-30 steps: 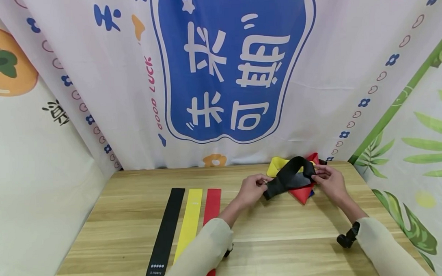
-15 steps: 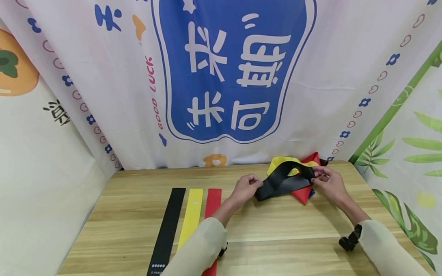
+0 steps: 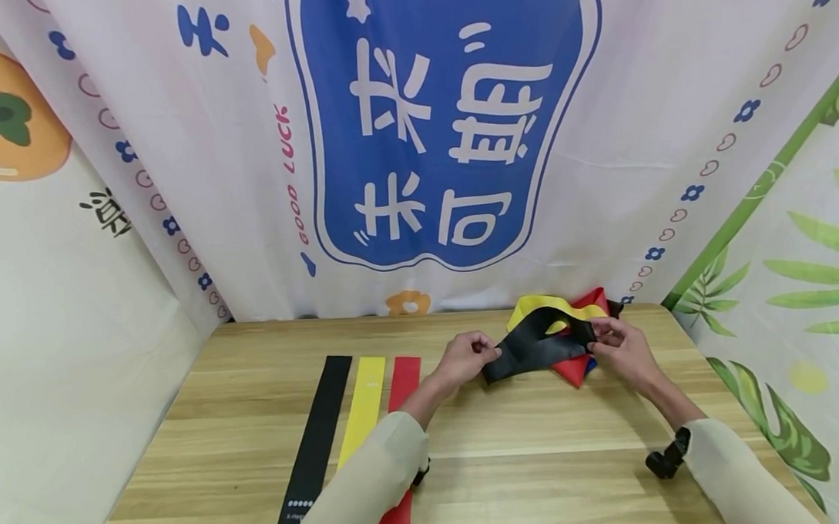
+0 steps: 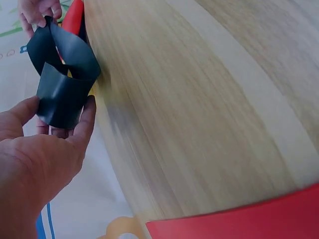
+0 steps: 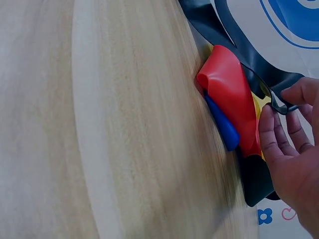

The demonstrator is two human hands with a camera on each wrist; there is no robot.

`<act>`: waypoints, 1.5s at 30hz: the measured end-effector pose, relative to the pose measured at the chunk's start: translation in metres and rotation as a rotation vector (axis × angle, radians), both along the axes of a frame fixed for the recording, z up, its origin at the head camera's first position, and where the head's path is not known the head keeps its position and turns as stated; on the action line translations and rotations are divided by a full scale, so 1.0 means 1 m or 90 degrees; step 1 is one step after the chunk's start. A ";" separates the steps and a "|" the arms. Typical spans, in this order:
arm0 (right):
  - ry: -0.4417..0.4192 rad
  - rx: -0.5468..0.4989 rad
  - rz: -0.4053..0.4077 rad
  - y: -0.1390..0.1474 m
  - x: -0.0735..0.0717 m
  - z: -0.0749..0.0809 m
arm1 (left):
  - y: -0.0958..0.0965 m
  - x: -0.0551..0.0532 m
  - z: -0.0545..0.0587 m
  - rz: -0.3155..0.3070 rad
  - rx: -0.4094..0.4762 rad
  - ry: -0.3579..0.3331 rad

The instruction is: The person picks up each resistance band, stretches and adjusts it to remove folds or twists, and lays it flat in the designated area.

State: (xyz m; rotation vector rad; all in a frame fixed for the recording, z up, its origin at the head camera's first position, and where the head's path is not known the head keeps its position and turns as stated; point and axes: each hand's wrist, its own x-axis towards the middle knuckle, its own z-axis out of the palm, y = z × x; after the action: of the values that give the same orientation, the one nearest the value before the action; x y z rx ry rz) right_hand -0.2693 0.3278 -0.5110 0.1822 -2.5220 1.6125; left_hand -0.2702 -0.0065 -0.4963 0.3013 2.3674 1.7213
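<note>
A black resistance loop band (image 3: 533, 347) is spread between both hands near the back right of the table. My left hand (image 3: 464, 359) pinches its left end, thumb and fingers at the band's edges in the left wrist view. At the other end, my right hand (image 3: 622, 351) pinches the band between thumb and fingertips. The upper layer of the loop arches above the lower one, leaving a gap. Behind and under it lies a loose pile: a yellow band (image 3: 525, 308), a red band (image 5: 229, 84), a blue band (image 5: 222, 122) and another black band (image 5: 254, 181).
Left of the hands, a flat black band (image 3: 318, 435), a yellow band (image 3: 363, 403) and a red band (image 3: 405, 378) lie side by side on the wooden table (image 3: 524, 490). The left forearm partly covers them. A printed curtain (image 3: 631, 170) hangs at the back edge.
My left hand has shifted left with its end of the black band, drawing the loop longer. Its arch now sits lower and flatter. My right hand has barely moved.
</note>
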 end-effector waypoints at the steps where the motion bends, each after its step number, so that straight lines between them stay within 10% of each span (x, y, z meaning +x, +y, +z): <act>1: -0.008 0.002 -0.001 0.000 0.001 0.000 | 0.000 0.000 0.001 0.001 -0.002 0.002; 29: -0.036 0.041 0.025 0.006 0.010 -0.007 | -0.025 -0.001 -0.003 -0.021 0.064 -0.008; 45: -0.010 -0.034 0.065 0.001 0.011 -0.007 | -0.025 0.002 0.000 0.090 -0.009 0.064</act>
State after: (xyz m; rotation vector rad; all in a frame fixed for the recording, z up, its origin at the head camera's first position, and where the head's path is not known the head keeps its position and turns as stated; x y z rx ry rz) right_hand -0.2582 0.3288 -0.5183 0.2991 -2.5159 1.7223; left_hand -0.2680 -0.0316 -0.4963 0.2282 2.5263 1.7894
